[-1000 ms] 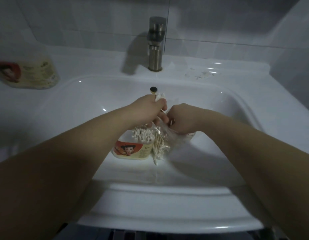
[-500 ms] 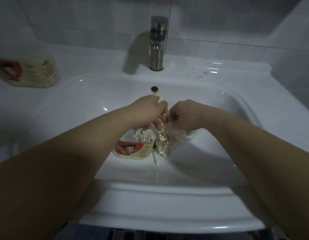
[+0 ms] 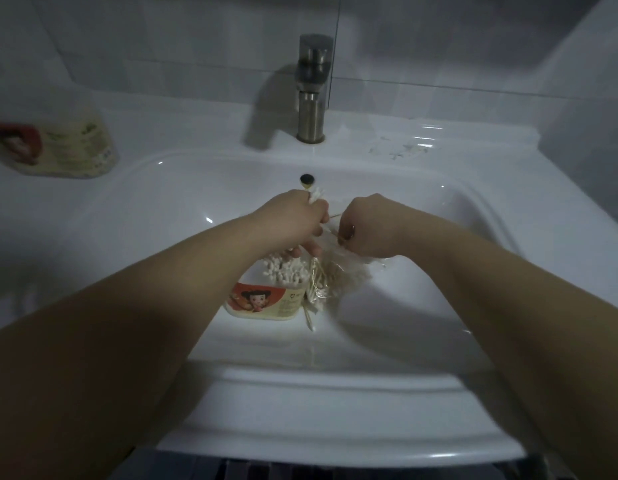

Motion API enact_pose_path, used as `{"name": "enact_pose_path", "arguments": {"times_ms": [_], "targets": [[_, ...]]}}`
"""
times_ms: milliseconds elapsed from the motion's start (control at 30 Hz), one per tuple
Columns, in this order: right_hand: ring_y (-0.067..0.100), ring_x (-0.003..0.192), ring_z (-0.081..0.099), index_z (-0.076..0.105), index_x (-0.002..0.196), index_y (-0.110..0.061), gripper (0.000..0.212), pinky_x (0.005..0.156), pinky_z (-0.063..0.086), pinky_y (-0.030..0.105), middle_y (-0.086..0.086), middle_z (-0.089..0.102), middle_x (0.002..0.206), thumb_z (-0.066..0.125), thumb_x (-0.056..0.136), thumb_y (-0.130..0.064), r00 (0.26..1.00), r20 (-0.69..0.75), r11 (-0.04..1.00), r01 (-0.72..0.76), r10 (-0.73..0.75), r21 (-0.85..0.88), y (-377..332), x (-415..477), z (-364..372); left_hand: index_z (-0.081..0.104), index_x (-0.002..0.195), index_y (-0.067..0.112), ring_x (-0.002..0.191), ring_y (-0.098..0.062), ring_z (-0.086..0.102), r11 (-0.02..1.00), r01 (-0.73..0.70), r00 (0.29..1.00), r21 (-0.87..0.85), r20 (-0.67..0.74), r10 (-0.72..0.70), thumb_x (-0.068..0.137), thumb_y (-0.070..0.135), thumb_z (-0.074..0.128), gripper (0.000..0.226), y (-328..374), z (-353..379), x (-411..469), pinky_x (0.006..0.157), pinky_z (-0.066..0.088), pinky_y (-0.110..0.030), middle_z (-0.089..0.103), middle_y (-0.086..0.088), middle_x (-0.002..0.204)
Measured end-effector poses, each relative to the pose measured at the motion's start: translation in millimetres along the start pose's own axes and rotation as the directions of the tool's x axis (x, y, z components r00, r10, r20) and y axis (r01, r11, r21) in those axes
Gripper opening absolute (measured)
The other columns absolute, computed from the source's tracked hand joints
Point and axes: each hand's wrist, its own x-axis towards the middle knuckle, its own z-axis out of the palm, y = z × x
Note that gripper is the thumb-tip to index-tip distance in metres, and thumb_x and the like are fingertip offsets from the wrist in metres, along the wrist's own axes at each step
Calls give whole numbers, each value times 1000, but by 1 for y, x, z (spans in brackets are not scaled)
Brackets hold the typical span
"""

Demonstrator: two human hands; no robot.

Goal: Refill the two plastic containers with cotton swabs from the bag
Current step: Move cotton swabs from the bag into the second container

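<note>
left hand [image 3: 293, 220]: I'm clenching a bunch of white cotton swabs [image 3: 73, 196], upright.
right hand [image 3: 368, 230]: I'm gripping the clear plastic bag [image 3: 338, 275].
target: labelled cream plastic container [image 3: 266, 299] directly below left hand.

Two plastic containers are in view: one container [image 3: 266, 299] stands in the sink basin at about six o'clock from the drain hole, packed with white-tipped cotton swabs [image 3: 287, 270] too many to count; the second container [image 3: 63, 148] lies on the worktop at nine o'clock. One clear bag [image 3: 338, 275] sits just beside the first container at its three o'clock, holding a mass of swabs that cannot be counted. Two hands work above them: the left hand [image 3: 293, 220] grips a small bundle of swabs, number unclear, and the right hand [image 3: 370, 226] pinches a few sticks. One sink [image 3: 439, 202], one faucet [image 3: 312, 91], one drain hole [image 3: 306, 178].
</note>
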Motion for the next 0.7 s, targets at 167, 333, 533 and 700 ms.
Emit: {"name": "enact_pose_path", "arguments": {"times_ms": [167, 333, 533, 700], "targets": [[22, 85, 66, 76, 101, -22, 23, 73, 55, 29, 1, 71, 95, 58, 90, -13, 994, -110, 994, 19, -7, 111, 4, 0, -6, 59, 96, 17, 54, -11, 69, 996, -7, 1000, 92, 2, 7, 104, 30, 40, 25, -2, -1, 2, 50, 41, -25, 70, -3, 102], [25, 76, 69, 69, 89, -25, 22, 64, 59, 33, 5, 71, 92, 56, 89, -7, 977, -214, 980, 15, 29, 201, 10, 1, -10, 62, 100, 18, 50, -17, 59, 993, 45, 999, 105, 5, -45, 103, 34, 42, 26, -3, -2, 4, 52, 40, -25, 75, -9, 74], [23, 75, 68, 73, 94, -26, 25, 56, 53, 25, 6, 72, 96, 57, 90, -7, 963, -262, 973, -3, 65, 229, 14, -1, -15, 62, 95, 17, 50, -17, 53, 989, 56, 998, 134, 33, -61, 103, 30, 41, 26, -2, -3, 0, 48, 36, -22, 72, -12, 76], [23, 64, 70, 74, 94, -24, 24, 53, 59, 30, 5, 72, 96, 55, 91, -10, 963, -265, 963, 17, 57, 268, 12, -5, -17, 63, 102, 12, 39, -14, 42, 983, 38, 999, 177, 4, -39, 105, 32, 40, 31, -1, -2, 0, 49, 36, -23, 70, -9, 69]]}}
